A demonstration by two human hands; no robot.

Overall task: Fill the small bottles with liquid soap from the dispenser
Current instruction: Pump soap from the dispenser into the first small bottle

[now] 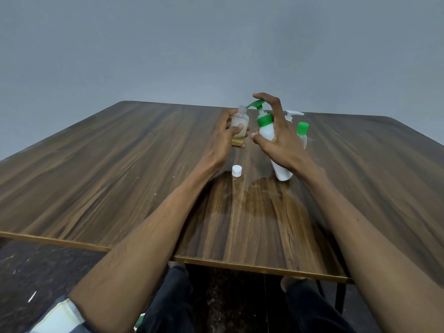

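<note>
My left hand holds a small clear bottle upright above the table, its mouth open and a little amber soap at its bottom. My right hand grips a white dispenser with a green pump head, tilted left, its base resting on the table. My forefinger lies on top of the pump. The green nozzle tip sits right at the small bottle's mouth. The bottle's white cap lies on the table below my left hand.
Behind my right hand stand a second dispenser with a white pump and a small clear bottle with a green cap. The wooden table ends close to my knees. A grey wall rises behind it.
</note>
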